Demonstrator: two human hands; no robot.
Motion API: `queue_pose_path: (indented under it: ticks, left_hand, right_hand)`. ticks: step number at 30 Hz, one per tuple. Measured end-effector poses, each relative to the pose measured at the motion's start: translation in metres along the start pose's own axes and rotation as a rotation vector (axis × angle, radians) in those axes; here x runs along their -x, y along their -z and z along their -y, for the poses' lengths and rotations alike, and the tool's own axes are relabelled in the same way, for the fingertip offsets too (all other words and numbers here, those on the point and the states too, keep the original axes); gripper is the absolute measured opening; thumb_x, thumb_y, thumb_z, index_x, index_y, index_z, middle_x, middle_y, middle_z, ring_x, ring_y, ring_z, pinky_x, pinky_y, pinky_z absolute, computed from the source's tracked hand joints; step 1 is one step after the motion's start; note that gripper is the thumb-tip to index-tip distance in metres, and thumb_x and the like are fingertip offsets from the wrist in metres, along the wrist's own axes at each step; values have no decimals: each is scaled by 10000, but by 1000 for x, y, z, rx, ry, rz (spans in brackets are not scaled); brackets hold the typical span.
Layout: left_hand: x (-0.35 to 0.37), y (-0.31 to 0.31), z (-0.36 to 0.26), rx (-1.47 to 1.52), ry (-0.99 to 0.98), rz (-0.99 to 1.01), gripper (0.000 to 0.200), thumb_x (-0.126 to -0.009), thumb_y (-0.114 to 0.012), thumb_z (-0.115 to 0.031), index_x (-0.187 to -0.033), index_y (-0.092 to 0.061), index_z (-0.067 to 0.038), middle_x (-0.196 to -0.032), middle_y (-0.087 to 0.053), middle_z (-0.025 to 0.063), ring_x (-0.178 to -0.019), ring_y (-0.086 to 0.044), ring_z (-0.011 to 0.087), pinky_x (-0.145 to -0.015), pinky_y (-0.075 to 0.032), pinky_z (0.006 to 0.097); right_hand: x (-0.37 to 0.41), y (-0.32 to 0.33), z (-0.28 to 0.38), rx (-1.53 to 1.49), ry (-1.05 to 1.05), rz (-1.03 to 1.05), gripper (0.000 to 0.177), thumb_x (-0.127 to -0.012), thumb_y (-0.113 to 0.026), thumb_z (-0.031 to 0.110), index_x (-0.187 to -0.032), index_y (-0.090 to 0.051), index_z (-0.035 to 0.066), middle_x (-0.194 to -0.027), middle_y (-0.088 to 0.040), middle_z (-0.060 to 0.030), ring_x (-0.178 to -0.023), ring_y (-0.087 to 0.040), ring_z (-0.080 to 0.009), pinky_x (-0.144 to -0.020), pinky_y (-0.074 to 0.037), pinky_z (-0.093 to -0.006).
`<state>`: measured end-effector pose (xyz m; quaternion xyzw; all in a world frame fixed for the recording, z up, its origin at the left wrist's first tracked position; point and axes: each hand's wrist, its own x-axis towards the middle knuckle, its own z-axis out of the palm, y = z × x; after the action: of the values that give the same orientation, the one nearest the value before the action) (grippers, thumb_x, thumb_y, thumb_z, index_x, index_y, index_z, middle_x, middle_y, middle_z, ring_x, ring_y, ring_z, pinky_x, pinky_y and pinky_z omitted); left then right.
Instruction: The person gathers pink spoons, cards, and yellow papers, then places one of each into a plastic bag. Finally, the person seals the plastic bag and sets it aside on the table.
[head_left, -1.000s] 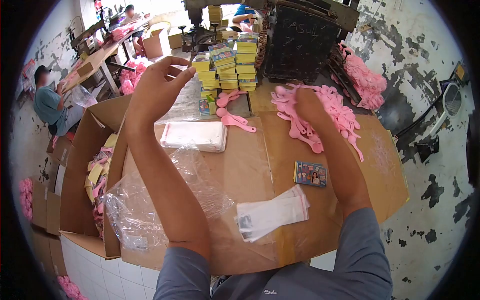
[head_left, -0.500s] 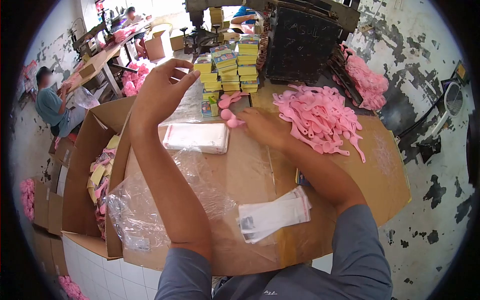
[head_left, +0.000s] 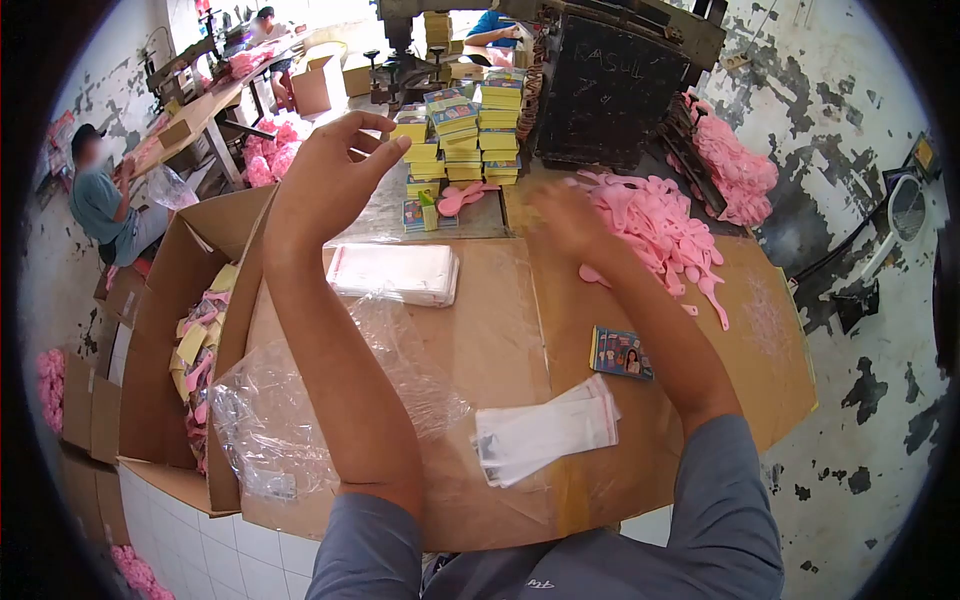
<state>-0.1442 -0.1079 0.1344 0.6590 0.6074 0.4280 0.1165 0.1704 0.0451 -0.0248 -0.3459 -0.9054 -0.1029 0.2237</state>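
My left hand is raised beside the stacks of printed cards with yellow edges. Its fingers curve forward, apart from the thumb, and nothing shows between them. At the left edge of the heap of pink plastic spoons, my right hand is smeared by motion, so its fingers and anything in them cannot be made out. A pink spoon lies in front of the card stacks. Below my left hand sits a pile of clear plastic sleeves. More sleeves are fanned out nearer me, beside a small card stack.
An open carton with cards and pink spoons stands at left, next to crumpled clear plastic. A black machine box rises at the back. A pink bundle is behind the heap. Other people sit at the back and left.
My right hand has moved right, from beside the card stacks to the spoon heap. The pink spoon it was at is gone from that spot. My left hand has barely moved.
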Motion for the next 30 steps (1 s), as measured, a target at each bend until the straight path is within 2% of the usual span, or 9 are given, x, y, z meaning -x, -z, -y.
queue_pose_path:
  ticks: [3,7,9,15,18,21,24,27,30]
  left_hand:
    - [1,-1,-2,-15,1,-1,466,-935,-727,-341,-1217,-671,25,-955,-756,137,-878,-701,168,-802,-534,306]
    - [1,-1,1,-5,10,-6,465,-935,-728,-346,-1221,-673,17,-947,-758,139,-880,-704,168,-792,-534,306]
    - [1,0,2,2,17,-4,462,-937,-727,-347,-1222,-674,13,-941,-759,136,-878,-704,165,-783,-534,306]
    - [-3,-2,11,11,-9,-16,458,-940,-724,-357,-1219,-676,3,-938,-759,131,-854,-696,161,-748,-530,308]
    - [-1,-3,6,29,3,-5,460,-939,-722,-361,-1219,-677,1,-941,-758,131,-842,-692,163,-742,-528,310]
    - [-2,-4,6,3,2,-10,460,-938,-721,-360,-1219,-676,1,-941,-757,129,-833,-686,162,-737,-526,310]
    - [0,-1,1,5,8,-7,459,-936,-723,-358,-1218,-676,2,-944,-757,133,-854,-693,164,-752,-528,306]
    - [3,1,-1,22,9,-5,455,-935,-726,-348,-1219,-675,3,-950,-757,135,-879,-699,164,-768,-530,300]
    - [3,2,0,45,7,0,453,-932,-732,-339,-1222,-674,4,-953,-758,135,-902,-706,167,-787,-531,297]
  right_hand:
    - [-37,-23,51,-95,63,-79,331,-868,-714,142,-1198,-689,115,-1213,-620,-107,-1188,-572,-329,-1027,-443,-461]
    - [-75,-32,75,-163,68,27,318,-916,-677,159,-1229,-682,104,-1231,-621,-104,-1218,-554,-329,-1054,-434,-445]
    - [-81,-26,80,-182,15,129,316,-923,-669,173,-1230,-685,98,-1227,-625,-99,-1218,-553,-325,-1042,-439,-427]
    - [-50,15,44,-35,61,57,230,-919,-634,148,-1110,-701,40,-1131,-643,-108,-1088,-608,-334,-963,-460,-425]
    - [-32,32,30,289,-33,362,236,-883,-604,62,-1100,-688,25,-1117,-657,-124,-1075,-618,-343,-946,-473,-437]
    - [-49,2,19,179,-38,589,291,-837,-578,-3,-1105,-689,28,-1142,-673,-144,-1094,-628,-341,-957,-491,-435]
    - [-64,-55,24,31,140,97,265,-840,-587,17,-1081,-695,32,-1186,-662,-153,-1108,-628,-327,-969,-504,-437]
    - [-72,-76,45,137,79,10,260,-863,-580,49,-1092,-705,42,-1189,-643,-153,-1132,-612,-320,-991,-498,-432]
    - [-83,-76,48,211,-44,127,263,-891,-579,83,-1120,-702,43,-1199,-626,-147,-1165,-588,-326,-1013,-483,-431]
